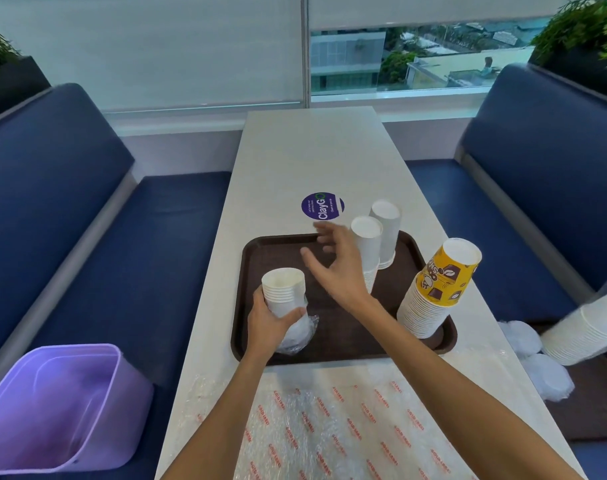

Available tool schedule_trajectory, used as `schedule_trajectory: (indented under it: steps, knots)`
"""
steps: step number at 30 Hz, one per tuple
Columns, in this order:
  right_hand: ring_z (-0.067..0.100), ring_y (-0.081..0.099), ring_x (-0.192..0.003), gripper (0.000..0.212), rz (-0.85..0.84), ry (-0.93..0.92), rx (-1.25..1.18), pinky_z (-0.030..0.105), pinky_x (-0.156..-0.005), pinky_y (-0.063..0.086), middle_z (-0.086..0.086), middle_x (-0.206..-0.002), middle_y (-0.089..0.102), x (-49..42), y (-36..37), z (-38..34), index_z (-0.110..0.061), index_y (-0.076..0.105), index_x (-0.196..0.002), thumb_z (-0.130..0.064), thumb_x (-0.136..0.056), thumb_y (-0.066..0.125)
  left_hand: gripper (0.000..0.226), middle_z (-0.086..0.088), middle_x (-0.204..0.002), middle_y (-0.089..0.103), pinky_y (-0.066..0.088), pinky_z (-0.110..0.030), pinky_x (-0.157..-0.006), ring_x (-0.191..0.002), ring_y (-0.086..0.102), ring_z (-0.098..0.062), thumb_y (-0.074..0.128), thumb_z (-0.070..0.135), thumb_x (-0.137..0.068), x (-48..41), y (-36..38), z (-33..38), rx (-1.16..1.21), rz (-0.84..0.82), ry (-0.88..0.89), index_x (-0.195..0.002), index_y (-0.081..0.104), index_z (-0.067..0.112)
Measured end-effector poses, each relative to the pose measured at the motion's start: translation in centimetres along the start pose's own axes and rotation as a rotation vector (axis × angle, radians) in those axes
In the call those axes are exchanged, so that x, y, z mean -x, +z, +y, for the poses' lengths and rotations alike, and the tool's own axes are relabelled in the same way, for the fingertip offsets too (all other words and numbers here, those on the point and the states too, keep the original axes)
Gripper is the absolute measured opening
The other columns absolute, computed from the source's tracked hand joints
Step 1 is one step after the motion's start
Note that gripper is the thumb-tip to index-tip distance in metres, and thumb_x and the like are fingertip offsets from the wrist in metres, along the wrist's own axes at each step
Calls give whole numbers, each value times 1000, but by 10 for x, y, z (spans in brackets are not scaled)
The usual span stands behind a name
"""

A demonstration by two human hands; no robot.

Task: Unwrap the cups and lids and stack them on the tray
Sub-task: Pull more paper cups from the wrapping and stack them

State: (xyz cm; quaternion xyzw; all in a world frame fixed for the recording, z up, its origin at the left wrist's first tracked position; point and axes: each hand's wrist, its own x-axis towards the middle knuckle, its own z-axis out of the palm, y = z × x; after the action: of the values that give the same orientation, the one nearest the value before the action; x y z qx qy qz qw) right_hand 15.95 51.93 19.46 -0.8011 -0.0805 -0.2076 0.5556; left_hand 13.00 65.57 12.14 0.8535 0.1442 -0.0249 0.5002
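A dark brown tray (330, 334) lies on the white table. My left hand (269, 323) grips a short stack of white paper cups (284, 289) at the tray's near left, with crumpled clear plastic wrap (300, 336) bunched under the stack. My right hand (336, 261) hovers open above the tray's middle, fingers spread and empty. Two upside-down white cup stacks (366, 237) (387, 223) stand at the tray's far side. A tall leaning stack topped by a yellow printed cup (446, 271) stands at the tray's right edge.
A printed plastic wrapper (330, 420) lies spread on the table's near end. A purple bin (56, 407) sits on the left bench. On the right bench lie another white cup stack (586, 330) and wrapped lids (548, 375). A round sticker (322, 206) marks the table.
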Motion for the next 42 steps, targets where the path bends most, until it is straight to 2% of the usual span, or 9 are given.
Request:
schedule_trajectory:
  steps: [5,8,18,21,23,26,32,39,42]
  knots:
    - [21,39,-135,79,-424,475,-135,31,-107,35,7,-148,39,15,25,25,-19,28,-147,-26,-82,74,88,-6,-142,45,40,-33,-102,-127,47,-25,79,38,-73,-2,0,2,8,24,-38,-142,30,15]
    - [23,38,-135,74,-535,601,-187,34,-109,35,6,-148,39,20,30,36,-17,28,-147,-17,-86,69,85,-8,-143,44,38,-34,-105,-128,45,-26,78,34,-75,-3,-1,3,27,25,-42,-142,31,14]
    - [14,49,-114,38,-471,707,-379,24,-93,41,-1,-123,54,22,41,44,-22,47,-123,-8,-89,57,73,-4,-133,48,34,-38,-111,-125,46,-22,76,31,-77,-10,9,2,106,76,-87,-137,38,12]
    - [12,49,-111,35,-452,719,-396,20,-85,43,-2,-120,55,22,43,44,-21,47,-121,-8,-90,56,73,-2,-127,51,41,-29,-101,-118,48,-16,77,29,-76,-10,6,-2,103,50,-77,-136,39,12]
    - [14,49,-112,38,-435,731,-411,22,-87,43,0,-121,54,22,44,44,-18,47,-125,-8,-90,56,74,-6,-126,55,44,-24,-94,-113,53,-17,79,26,-74,-9,4,-3,110,24,-54,-135,40,11]
    - [16,48,-113,39,-413,734,-429,21,-86,44,1,-122,53,24,47,44,-16,45,-127,-7,-90,55,81,-7,-141,45,36,-36,-108,-128,44,-24,77,34,-76,-8,4,-2,40,64,-61,-141,34,14]
    - [13,48,-113,55,-413,683,-406,14,-81,44,-2,-123,48,23,46,42,-16,32,-136,-16,-90,62,80,-6,-142,45,35,-37,-108,-128,45,-24,76,37,-76,-5,6,-2,1,71,-25,-141,34,16]
    - [15,47,-115,70,-394,651,-291,23,-93,43,1,-127,45,11,47,36,-14,28,-135,-24,-82,73,80,0,-123,56,43,-32,-98,-120,53,-23,82,27,-71,-1,2,-3,82,12,7,-137,39,15]
    - [16,48,-115,72,-354,585,-248,25,-95,44,0,-125,46,3,46,31,-14,31,-133,-21,-78,77,83,-2,-134,51,39,-32,-103,-124,49,-22,80,34,-72,-1,2,-1,29,38,-13,-139,35,17]
